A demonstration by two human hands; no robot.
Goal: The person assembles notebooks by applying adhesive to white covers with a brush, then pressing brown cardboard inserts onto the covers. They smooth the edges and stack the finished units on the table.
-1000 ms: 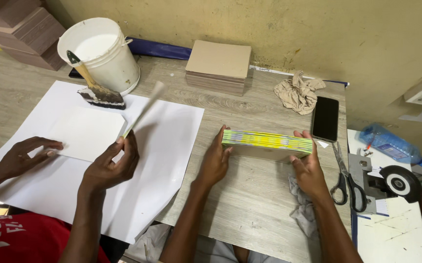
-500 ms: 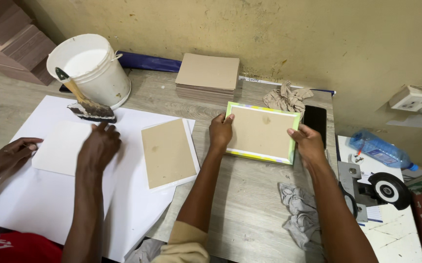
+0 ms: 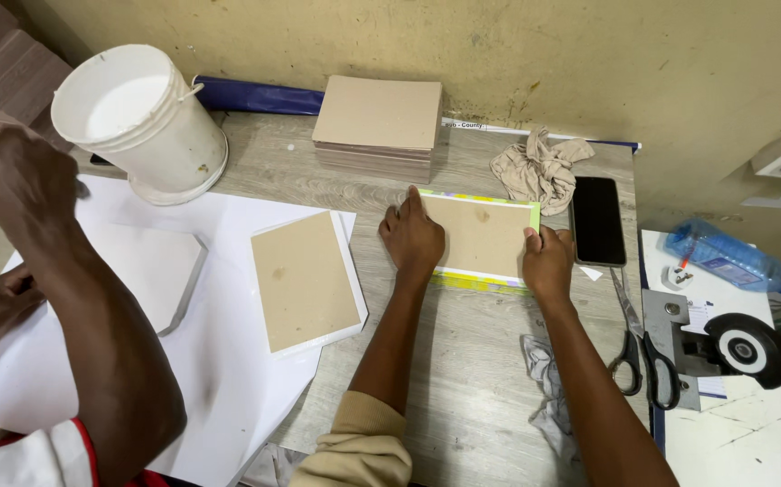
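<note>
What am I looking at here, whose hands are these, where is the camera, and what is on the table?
There is no machine: one camera sits on a person's head and looks down at their bare hands on a wooden table. The left hand and right hand press flat on a brown board lying on green-edged paper. Neither hand closes a grip around anything.

The arms at the left belong to a co-worker, above white sheets that carry another brown board.

Also on the table: a white bucket, a stack of boards, a crumpled rag, a black phone and scissors.
</note>
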